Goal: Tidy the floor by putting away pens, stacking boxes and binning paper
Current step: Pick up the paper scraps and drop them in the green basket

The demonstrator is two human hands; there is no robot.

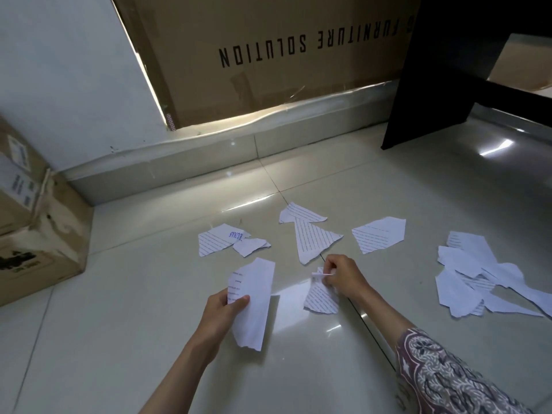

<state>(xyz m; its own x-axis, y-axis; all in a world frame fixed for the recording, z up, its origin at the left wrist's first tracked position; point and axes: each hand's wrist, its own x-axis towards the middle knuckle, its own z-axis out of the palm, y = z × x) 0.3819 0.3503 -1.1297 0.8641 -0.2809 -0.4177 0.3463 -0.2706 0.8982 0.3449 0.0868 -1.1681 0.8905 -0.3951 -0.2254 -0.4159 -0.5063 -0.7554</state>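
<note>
Left hand (222, 312) gripping tall paper strip (252, 306), thumb curled over front, held above floor tiles (119, 339). Right hand (343, 274) pinching top edge of printed scrap (321, 295) lying on tiles. More torn scraps (316, 240) scattered beyond; pile (478, 276) far right. Stacked boxes (33, 234) at left wall.

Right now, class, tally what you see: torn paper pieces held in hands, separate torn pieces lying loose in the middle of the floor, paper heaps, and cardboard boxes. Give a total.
Torn pieces held: 2, one in the left hand, one pinched by the right hand
Loose pieces mid-floor: 5
Paper heap: 1, pieces overlap, uncountable
Cardboard boxes: 3
Total: 11
</note>
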